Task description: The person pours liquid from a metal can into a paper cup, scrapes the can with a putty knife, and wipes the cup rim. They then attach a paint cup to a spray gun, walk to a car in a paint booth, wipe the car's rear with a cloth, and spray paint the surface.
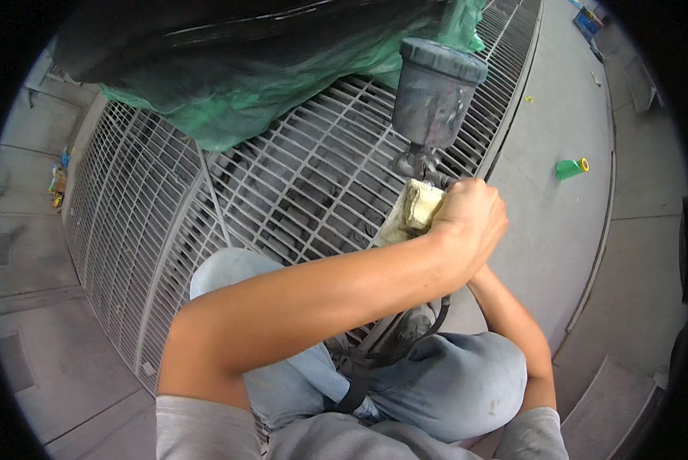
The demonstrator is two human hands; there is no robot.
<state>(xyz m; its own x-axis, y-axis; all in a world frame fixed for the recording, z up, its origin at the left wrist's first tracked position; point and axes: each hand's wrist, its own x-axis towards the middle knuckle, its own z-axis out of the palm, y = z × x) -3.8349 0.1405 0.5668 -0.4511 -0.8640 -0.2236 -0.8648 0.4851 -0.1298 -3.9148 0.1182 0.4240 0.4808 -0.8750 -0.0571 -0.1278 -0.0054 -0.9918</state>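
A paint spray gun (423, 162) stands upright ahead of my hands, with a dark, paint-stained cup (436, 96) and lid on top. My left hand (472, 216) is closed just behind the gun body, its fingers curled down out of sight. From under it pokes a pale yellow folded cloth (423, 205), pressed close to the gun. My right forearm (516, 318) comes up from the lower right and passes beneath the left wrist. The right hand is hidden there, so its fingers cannot be seen. A black hose (441, 310) hangs below the hands.
Metal floor grating (305, 165) spreads in front of my bent knees. Green plastic sheeting (236, 115) drapes under a large dark glossy surface (229, 46) at the upper left. A green roll (571, 169) lies on the grey floor (543, 199) at right. Small litter (58, 184) lies far left.
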